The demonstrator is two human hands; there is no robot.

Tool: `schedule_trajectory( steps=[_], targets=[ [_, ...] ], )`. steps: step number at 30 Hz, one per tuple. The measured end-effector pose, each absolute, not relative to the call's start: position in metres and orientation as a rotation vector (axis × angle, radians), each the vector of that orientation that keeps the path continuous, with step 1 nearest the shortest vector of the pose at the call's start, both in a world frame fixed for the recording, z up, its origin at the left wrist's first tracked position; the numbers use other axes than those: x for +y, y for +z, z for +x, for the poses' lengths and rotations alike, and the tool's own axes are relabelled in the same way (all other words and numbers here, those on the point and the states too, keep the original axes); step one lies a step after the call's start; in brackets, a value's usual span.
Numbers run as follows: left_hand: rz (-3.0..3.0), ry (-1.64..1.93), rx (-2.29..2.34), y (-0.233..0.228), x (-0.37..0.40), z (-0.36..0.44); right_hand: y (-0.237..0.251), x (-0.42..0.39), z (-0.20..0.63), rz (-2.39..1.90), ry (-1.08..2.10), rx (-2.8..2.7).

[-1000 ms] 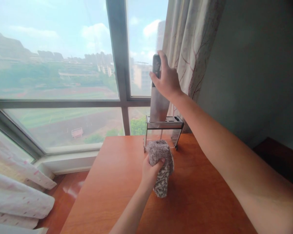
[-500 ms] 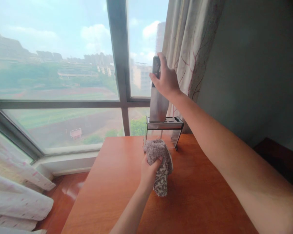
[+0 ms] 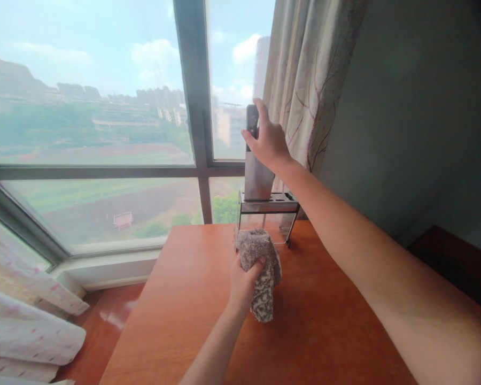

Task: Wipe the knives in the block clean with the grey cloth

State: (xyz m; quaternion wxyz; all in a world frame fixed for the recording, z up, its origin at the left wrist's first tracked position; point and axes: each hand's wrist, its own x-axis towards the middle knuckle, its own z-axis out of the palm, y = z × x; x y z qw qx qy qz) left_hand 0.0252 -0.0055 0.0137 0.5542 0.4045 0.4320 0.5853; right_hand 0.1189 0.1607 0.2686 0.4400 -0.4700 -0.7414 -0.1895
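My right hand point(image 3: 266, 138) is closed around the black handle of a broad-bladed cleaver point(image 3: 258, 175), which stands upright. The lower end of its blade is at the left part of the top of a knife block point(image 3: 270, 206), a metal-framed stand with clear sides and dark slots. Bunched in my left hand point(image 3: 245, 280) is a fluffy grey-and-white cloth point(image 3: 261, 267), held in front of the stand with its lower end hanging over the table. The fingers under the cloth are partly hidden.
The stand rests near the far edge of a reddish-brown wooden table point(image 3: 192, 299). Behind it are a large window point(image 3: 104, 128) with dark frames and a patterned curtain point(image 3: 304, 80). A pale curtain point(image 3: 28, 326) hangs at lower left. A dark wall fills the right.
My right hand has moved down with the cleaver, so less of the blade shows above the stand. My left hand and the cloth have stayed nearly in place.
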Motion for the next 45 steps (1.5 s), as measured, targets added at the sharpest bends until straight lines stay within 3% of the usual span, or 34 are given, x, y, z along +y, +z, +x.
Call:
schedule_trajectory(
  steps=[19, 45],
  targets=[
    [0.944, 1.379, 1.027, 0.017, -0.004, 0.025, 0.187, 0.145, 0.121, -1.498, -0.184, -1.915],
    [0.94, 1.377, 1.016, 0.011, -0.004, 0.027, 0.16, 0.136, 0.118, -1.601, -0.151, -2.002]
  ],
)
